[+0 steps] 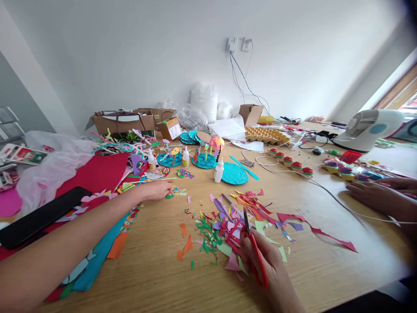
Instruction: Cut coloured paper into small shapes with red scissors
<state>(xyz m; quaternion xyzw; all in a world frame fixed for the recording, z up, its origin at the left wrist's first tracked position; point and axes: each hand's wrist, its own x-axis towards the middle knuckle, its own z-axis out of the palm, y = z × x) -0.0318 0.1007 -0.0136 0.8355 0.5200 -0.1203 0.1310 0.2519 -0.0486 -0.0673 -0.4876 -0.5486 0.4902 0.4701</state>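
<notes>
My right hand (265, 254) grips a pair of red-handled scissors (257, 256), its dark blades pointing away from me over a heap of cut paper scraps (228, 221). Stretched out to the left, my left hand (158, 190) reaches down to small colourful paper bits (176, 192) on the table. Its fingertips look pressed together; what may be between them is too small to make out. Just beyond it lies a patterned paper fish (185, 174). A white glue bottle (219, 170) stands beside a round blue disc (235, 174).
Decorated blue discs (203, 161) and more glue bottles stand farther back. A co-worker's hands (381, 193) rest at the right, near egg-carton caterpillars (296, 166) and a white fan (368, 128). A white cable (321, 187) crosses the table. Red paper (94, 174) and a black phone-like slab (45, 217) lie left.
</notes>
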